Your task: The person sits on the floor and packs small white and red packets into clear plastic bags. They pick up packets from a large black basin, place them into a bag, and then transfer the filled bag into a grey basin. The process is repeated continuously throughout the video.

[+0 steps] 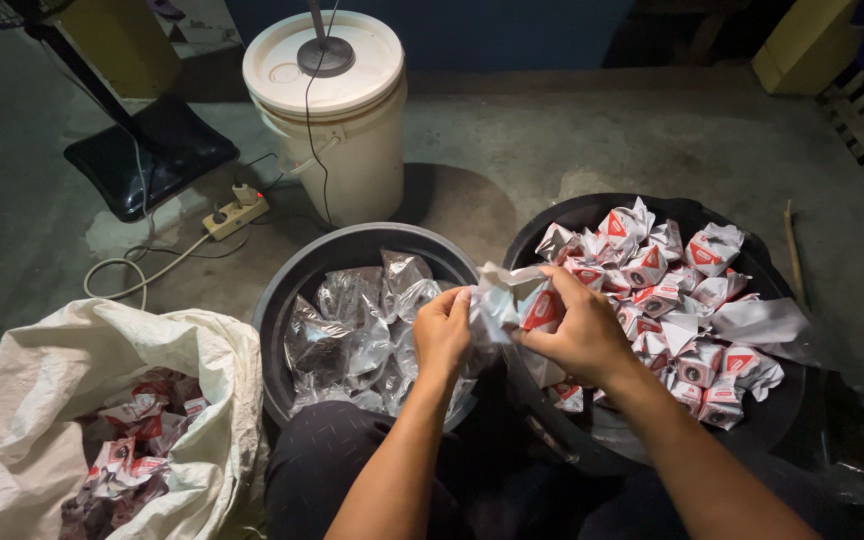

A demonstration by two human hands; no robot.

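A crumpled red-and-white paper packet (532, 305) sits pinched between both hands, held above the gap where two round dark plastic tubs meet. Biggest around it, a white woven sack (42, 400) slumps at the floor's left edge with similar wrappers inside. The right tub (592, 212) is heaped with more red-and-white packets; the left tub (352, 242) holds clear crinkled plastic. A white lidded bucket (337, 150) stands behind. The left hand (442, 335) is curled shut on the packet's edge, the right hand (582, 325) gripping its other side.
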